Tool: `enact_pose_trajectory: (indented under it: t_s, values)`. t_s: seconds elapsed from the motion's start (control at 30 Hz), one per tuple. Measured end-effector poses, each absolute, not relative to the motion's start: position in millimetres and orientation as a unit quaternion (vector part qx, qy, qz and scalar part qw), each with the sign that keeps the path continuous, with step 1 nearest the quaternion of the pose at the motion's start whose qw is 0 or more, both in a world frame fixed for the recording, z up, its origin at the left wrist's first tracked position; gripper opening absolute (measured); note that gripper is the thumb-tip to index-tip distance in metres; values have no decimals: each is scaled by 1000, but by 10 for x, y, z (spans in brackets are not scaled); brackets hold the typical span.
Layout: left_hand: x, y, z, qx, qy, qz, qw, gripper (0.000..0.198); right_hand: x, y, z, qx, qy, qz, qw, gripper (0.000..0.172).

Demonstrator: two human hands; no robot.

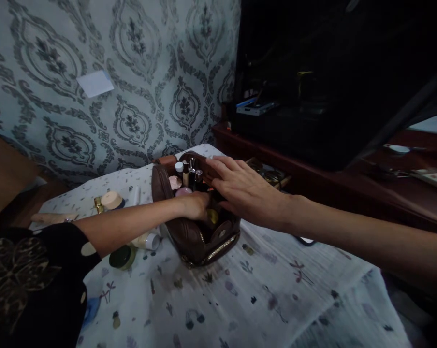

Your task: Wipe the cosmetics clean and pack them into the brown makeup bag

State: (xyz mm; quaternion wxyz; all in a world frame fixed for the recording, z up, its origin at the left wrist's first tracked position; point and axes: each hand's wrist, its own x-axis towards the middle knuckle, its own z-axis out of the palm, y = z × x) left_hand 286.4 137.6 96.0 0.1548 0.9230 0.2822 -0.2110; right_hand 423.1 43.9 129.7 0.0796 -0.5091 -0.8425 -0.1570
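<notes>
A brown cosmetic bag [182, 237] with a gold zip stands unzipped on the cloth-covered table. My left hand [197, 205] reaches down into it, its fingers mostly hidden inside. Close to those fingertips is a small yellow item [213, 216]; whether they grip it is unclear. My right hand [245, 191] lies over the bag's right side with fingers stretched out, apparently against the raised edge. At the far end of the bag stand several small bottles and tubes, among them a gold-and-black tube [185, 175]. A pink round compact [174, 182] sits beside them.
Left of the bag lie a cream-lidded jar [112, 199], a dark green jar [122, 257] and a white-capped tube [146, 241]. A phone-like edge [307, 240] shows under my right forearm. Behind stand a large black screen [330, 87] and a patterned wall.
</notes>
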Motion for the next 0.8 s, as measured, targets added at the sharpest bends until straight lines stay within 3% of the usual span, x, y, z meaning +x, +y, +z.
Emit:
enact_pose_trajectory:
  t_s: [0.2,0.4,0.5,0.67,0.8]
  values:
    - [2794,1304,1005,933,272,-156,179,48,4285,475,1240,-486,-858,-118,118,31]
    - [2798,1285,1003,932,285,-167,151,36,4308,480,1168,-459,-868,-79,171,25]
    - [2828,1303,1001,930,282,-199,128,32,4314,445,1165,-469,-861,-61,187,31]
    - [2844,1314,1026,923,289,-227,112,30,4314,403,1184,-532,-833,-18,149,45]
    - [2837,1329,1020,920,302,-219,118,34,4279,405,1195,-574,-811,-26,107,41]
